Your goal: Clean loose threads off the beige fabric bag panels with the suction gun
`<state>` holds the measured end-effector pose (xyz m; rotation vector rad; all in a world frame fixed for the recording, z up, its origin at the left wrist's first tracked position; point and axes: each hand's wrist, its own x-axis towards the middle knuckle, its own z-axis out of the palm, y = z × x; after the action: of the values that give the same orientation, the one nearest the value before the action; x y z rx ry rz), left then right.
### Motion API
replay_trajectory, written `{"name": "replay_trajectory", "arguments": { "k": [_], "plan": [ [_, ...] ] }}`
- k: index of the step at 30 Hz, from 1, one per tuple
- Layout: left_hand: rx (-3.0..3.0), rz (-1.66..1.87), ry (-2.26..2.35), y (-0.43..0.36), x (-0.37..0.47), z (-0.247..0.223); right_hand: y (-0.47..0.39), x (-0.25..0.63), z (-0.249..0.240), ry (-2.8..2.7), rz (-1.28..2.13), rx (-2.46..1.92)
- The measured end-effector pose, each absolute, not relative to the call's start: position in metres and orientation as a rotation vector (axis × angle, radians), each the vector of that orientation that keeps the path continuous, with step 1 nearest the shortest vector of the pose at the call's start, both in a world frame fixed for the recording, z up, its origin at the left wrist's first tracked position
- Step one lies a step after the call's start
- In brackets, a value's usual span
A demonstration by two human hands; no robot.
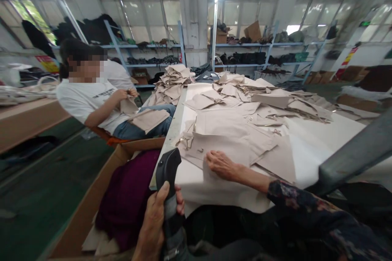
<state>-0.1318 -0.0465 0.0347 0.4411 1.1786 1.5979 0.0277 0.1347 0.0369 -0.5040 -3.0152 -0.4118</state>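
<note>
The beige fabric panel (pixel 228 144) lies near the table's close left corner, on a pale sheet of paper or cloth (pixel 241 191), with small metal hardware (pixel 200 150) showing on its surface. It looks light and soft but with some body, so it should lift easily and bend rather than tear; the metal pieces could snag on neighbouring cloth. A bare edge, clear of the metal, seems the best place to pinch it.

The right hand (pixel 222 166) rests at the panel's near edge, fingers curled and bunched; whether they pinch the cloth or just press on it, I cannot tell. The left hand (pixel 154 218) is closed around a black nozzle (pixel 168 167), thumb on one side and fingertips on the other. That piece looks rigid and hard, best taken around its neck, as here.

Beyond the panel lie heaped beige pieces (pixel 232 89). Left of the table, a cardboard box (pixel 81 204) holds purple cloth (pixel 127 195), and a seated co-worker (pixel 88 102) handles beige fabric (pixel 150 119).
</note>
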Motion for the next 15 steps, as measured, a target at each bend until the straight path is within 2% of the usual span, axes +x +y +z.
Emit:
{"name": "replay_trajectory", "arguments": {
  "k": [3, 8, 15],
  "plan": [
    [0.375, 1.605, 1.210, -0.043, -0.132, 0.032, 0.140, 0.033, 0.039, -2.933, -0.227, -0.557],
    [0.359, 1.582, 1.232, -0.033, -0.123, 0.033, 0.183, 0.032, 0.052, -2.560, -0.217, -0.810],
    [0.402, 1.461, 1.281, -0.015, -0.099, 0.029, 0.216, 0.032, 0.006, -2.344, 0.123, -0.931]
  ]
}}
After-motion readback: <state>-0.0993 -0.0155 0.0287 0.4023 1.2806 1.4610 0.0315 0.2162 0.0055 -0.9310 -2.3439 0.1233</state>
